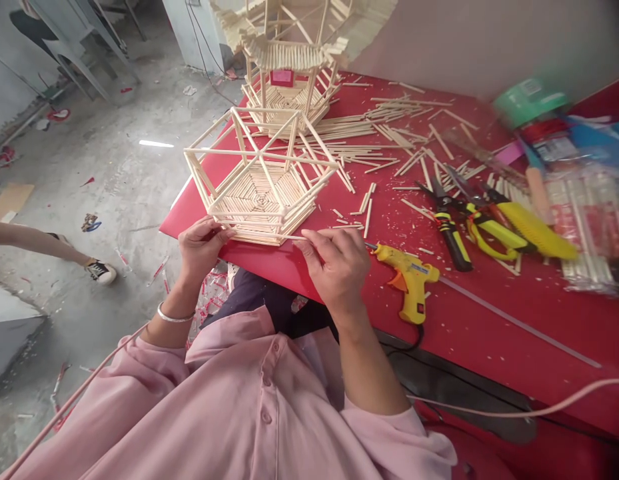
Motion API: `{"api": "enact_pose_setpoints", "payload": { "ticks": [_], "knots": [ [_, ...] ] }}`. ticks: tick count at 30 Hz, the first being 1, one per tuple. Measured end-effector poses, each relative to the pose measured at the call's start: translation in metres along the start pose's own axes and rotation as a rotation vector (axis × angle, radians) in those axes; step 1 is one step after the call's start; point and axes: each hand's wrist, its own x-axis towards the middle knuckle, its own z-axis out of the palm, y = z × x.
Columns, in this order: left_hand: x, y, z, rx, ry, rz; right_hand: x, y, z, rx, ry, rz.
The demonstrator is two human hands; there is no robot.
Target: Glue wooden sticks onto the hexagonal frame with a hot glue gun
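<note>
A hexagonal frame of thin wooden sticks point(262, 155), with a web-patterned floor, stands at the near edge of the red table. My left hand point(202, 243) is closed in a pinch at its front left lower corner; exactly what the fingertips grip is partly hidden. Between the thumb and fingers of my right hand point(336, 263) is a wooden stick point(293, 237), its far end pointing left along the front of the base. To the right of that hand, a yellow glue gun point(412, 277) lies on its side.
Behind stands a roofed stick pavilion point(296, 57). Loose sticks point(356, 130) are scattered over the table point(479, 320). Pliers point(452, 233), a yellow-handled tool point(536, 230) and bagged glue sticks point(589, 220) lie right. A pink cord point(549, 407) crosses the front. Another person's leg point(44, 243) shows left.
</note>
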Motion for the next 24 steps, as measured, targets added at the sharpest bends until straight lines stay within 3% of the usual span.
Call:
{"api": "enact_pose_setpoints", "payload": {
  "ticks": [8, 16, 24],
  "knots": [
    [-0.001, -0.001, -0.002, 0.047, 0.009, -0.020, 0.008, -0.011, 0.007, -0.088, 0.014, 0.050],
    [-0.002, 0.000, -0.002, 0.060, 0.003, -0.029, 0.005, -0.012, 0.011, 0.005, -0.035, 0.095],
    [-0.001, -0.002, -0.003, 0.066, 0.011, -0.025, 0.006, -0.014, 0.014, 0.002, -0.003, 0.061]
  ]
}}
